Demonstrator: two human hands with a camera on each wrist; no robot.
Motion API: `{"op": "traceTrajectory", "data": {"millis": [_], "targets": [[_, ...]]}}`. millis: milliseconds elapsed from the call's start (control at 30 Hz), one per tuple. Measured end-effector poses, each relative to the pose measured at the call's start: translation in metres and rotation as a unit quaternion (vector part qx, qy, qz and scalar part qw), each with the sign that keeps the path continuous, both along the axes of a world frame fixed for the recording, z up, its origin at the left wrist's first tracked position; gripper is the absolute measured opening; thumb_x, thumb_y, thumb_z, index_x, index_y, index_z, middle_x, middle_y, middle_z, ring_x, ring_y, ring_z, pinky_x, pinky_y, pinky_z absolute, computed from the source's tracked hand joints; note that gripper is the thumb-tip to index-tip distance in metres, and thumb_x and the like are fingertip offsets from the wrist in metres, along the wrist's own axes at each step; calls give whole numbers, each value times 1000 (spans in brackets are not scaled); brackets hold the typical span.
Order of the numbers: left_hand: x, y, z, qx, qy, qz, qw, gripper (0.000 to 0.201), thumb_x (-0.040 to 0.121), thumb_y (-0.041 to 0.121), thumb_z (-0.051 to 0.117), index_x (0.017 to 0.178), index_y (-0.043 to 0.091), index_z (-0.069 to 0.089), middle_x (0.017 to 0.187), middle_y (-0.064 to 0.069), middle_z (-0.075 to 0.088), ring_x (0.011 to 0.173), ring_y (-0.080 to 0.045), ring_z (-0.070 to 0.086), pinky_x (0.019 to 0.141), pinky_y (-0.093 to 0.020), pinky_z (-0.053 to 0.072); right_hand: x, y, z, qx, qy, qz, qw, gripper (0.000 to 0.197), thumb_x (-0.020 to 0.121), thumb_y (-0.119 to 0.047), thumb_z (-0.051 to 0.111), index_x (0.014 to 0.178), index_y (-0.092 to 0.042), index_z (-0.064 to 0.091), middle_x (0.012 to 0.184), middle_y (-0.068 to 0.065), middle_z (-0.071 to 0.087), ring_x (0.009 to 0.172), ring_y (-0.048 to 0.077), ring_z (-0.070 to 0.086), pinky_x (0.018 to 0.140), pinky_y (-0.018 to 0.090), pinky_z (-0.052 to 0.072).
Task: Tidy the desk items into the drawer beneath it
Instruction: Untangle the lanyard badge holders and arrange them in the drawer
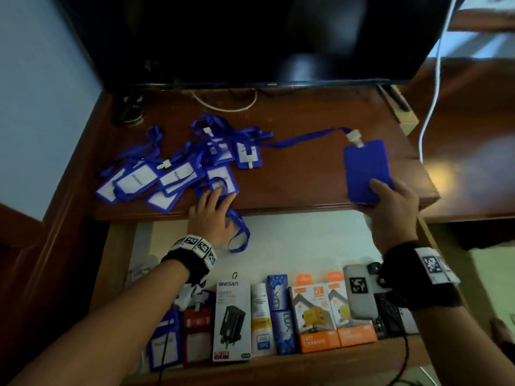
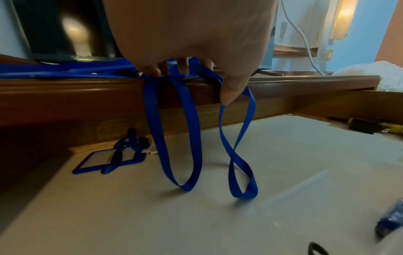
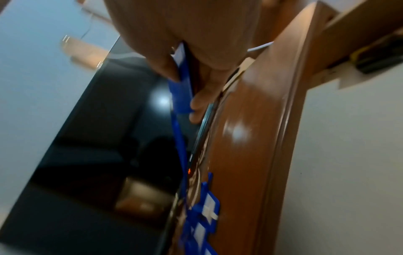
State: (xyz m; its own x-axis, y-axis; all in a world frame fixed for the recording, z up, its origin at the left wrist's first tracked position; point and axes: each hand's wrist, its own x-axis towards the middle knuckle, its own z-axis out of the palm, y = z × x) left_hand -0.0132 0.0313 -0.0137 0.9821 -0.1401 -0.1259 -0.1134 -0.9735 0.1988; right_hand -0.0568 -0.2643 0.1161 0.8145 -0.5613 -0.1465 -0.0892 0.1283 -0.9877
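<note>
Right hand [image 1: 390,207], right of centre in the head view, pinches the lower edge of a blue card holder [image 1: 365,168], thumb on top and fingers beneath; the holder lies at the front edge of the desk [image 1: 306,174], its lanyard [image 1: 303,139] trailing left to the badge pile [image 1: 172,174] at centre left. Left hand [image 1: 213,218] rests flat, fingers extended, on the nearest badge at the desk edge, with strap loops [image 2: 185,138] hanging over into the open drawer [image 1: 292,240]. Judgement: holders are light, stiff and smooth, best pinched at an edge; straps are limp and tangle readily, so gather them before lifting. Legible in the lower frame: "ONESAM SUPER" on a charger box [image 1: 232,319], "LUX" on blue packs [image 1: 280,299], "FAST CHARGER" on orange boxes [image 1: 315,316]. Badge lettering is too blurred to read.
</note>
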Motion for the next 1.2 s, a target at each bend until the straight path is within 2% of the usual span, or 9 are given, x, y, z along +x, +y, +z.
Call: {"op": "traceTrajectory", "data": {"millis": [167,367,467,533,633,733,867,1033,1200], "targets": [[3,1,1,14,21,13,1000,72,86,30,56,147,42,20,157,4,11,144,-24,8,107,-49,27,-20,-32,-13,74,-21,-176,981,16,82,-12,52,86,-21,65,90,17,61,85,43,65,59,34,52],[3,-15,17,-43,39,64,996,64,86,33,61,143,38,32,156,2,16,142,-27,10,107,-53,25,-43,-25,-22,51,-13,-127,991,17,94,-8,47,98,-19,59,85,6,65,60,14,66,58,32,51],[-6,-38,28,-137,-26,76,987,52,85,30,65,134,28,49,147,-4,34,134,-29,29,106,-46,32,-54,-19,-27,26,4,-83,996,21,94,-8,49,104,-21,62,92,12,68,63,17,67,62,33,49],[-16,-60,40,-268,-14,73,961,35,87,26,65,120,18,61,127,-6,55,115,-24,52,98,-35,42,-61,-14,-31,9,1,-54,999,24,93,-8,50,108,-21,64,94,14,68,67,21,65,60,31,48],[-42,-97,71,-452,111,103,879,22,93,30,56,109,17,64,104,-2,69,90,-15,65,82,-31,49,-73,-4,-39,-26,-7,-5,1000,30,92,-6,53,104,-29,66,84,6,69,70,23,63,58,28,45],[-64,-126,97,-529,229,132,806,36,95,49,44,116,25,58,105,3,71,92,-16,69,79,-32,47,-84,6,-47,-70,-19,70,995,36,89,-8,58,113,-34,64,93,6,71,75,21,62,60,23,46],[-82,-139,109,-582,256,196,747,36,89,54,52,112,28,60,101,3,70,83,-18,71,82,-35,52,-98,18,-59,-159,-58,191,967,39,86,-5,59,115,-30,67,104,-1,67,92,11,61,73,23,47],[-103,-136,99,-573,199,286,742,18,95,19,51,112,19,58,91,-7,63,75,-17,62,74,-33,52,-112,28,-71,-219,-29,361,906,69,62,9,49,123,-20,64,117,0,58,107,10,54,72,8,41],[-117,-115,87,-563,156,322,745,32,89,-3,43,107,13,64,87,-9,64,73,-19,60,72,-33,51,-99,29,-62,-157,35,413,897,52,61,12,52,103,-13,72,111,-1,65,102,16,60,67,16,48]]}}
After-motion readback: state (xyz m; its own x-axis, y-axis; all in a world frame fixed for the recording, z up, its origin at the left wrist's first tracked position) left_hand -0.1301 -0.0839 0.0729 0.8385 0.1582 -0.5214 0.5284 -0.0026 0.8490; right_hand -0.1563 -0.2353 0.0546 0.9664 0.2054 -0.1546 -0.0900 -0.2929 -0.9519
